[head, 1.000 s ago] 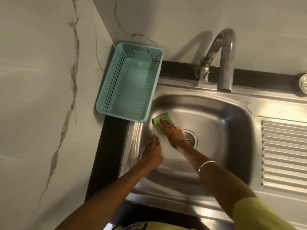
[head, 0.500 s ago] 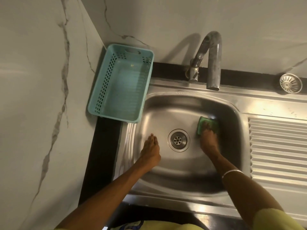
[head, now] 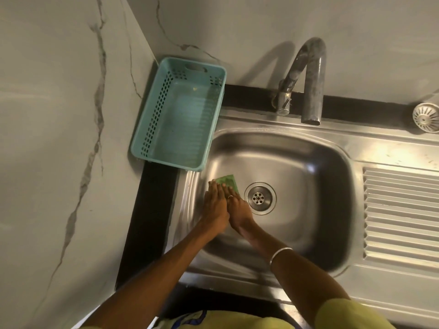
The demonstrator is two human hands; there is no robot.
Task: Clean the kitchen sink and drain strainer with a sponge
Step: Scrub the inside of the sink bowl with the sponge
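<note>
A steel sink [head: 308, 162] fills the middle of the view, its open drain hole [head: 260, 198] in the basin floor. A green sponge [head: 226, 180] lies flat on the basin's left side, just left of the drain. My right hand [head: 237, 207] presses on the sponge with flat fingers. My left hand [head: 215, 205] lies flat beside it, touching it, fingertips at the sponge's left edge. A round white drain strainer [head: 425, 117] sits on the counter at the far right, behind the sink rim.
An empty teal plastic basket [head: 152, 129] stands at the sink's back left corner, overhanging the rim. A curved metal tap [head: 311, 79] rises over the basin's back edge. A ribbed draining board [head: 401, 214] lies right. Marble walls close in left and behind.
My right hand has slid the sponge from the right of the drain across to its left. It now lies against my left hand, which stayed on the basin's left side.
</note>
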